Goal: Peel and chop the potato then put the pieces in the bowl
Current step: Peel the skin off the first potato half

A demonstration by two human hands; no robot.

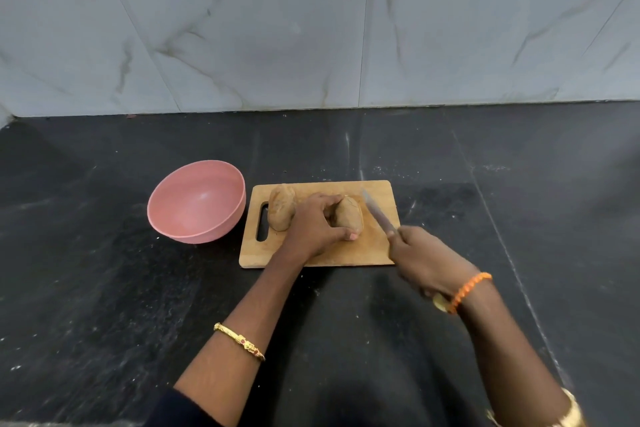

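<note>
Both forearms reach forward from the bottom edge. The left hand (317, 225) lies palm down with fingers and thumb curled around the potato (349, 215), holding it. The right hand (420, 258) is closed around the handle of the knife (379, 215), whose blade points forward and left, beside the potato

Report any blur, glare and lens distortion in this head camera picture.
Head view: the right hand and knife are smeared by motion blur; the left hand, potato and bowl are sharp; soft glare sits on the wall tiles; the wide lens bows the counter's back edge.
</note>
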